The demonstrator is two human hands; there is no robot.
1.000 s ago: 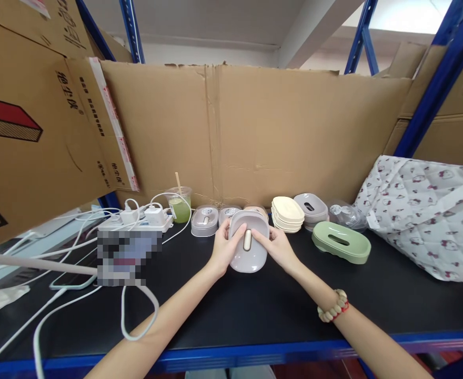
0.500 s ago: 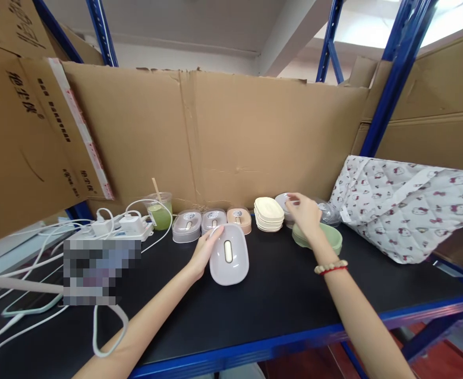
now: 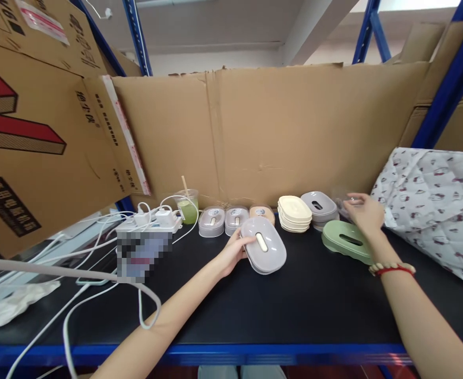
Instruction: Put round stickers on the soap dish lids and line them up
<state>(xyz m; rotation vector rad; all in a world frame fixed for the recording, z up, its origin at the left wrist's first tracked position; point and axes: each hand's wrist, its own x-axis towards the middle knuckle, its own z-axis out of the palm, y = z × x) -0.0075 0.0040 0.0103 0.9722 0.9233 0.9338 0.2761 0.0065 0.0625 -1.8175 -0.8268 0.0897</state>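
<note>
Black shelf (image 3: 255, 310) — my left hand (image 3: 231, 252) steadies one grey dish (image 3: 263, 251); right hand (image 3: 363, 213) grasps clear plastic (image 3: 344, 202) beyond the green dish (image 3: 345, 241) — three small boxes (image 3: 235, 220) behind.

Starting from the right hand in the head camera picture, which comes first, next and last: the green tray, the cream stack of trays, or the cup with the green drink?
From the right hand:
1. Green tray, just below the hand, to its left.
2. Cream stack of trays, further left along the back row.
3. Cup with the green drink, far left, beside the power strip.
</note>
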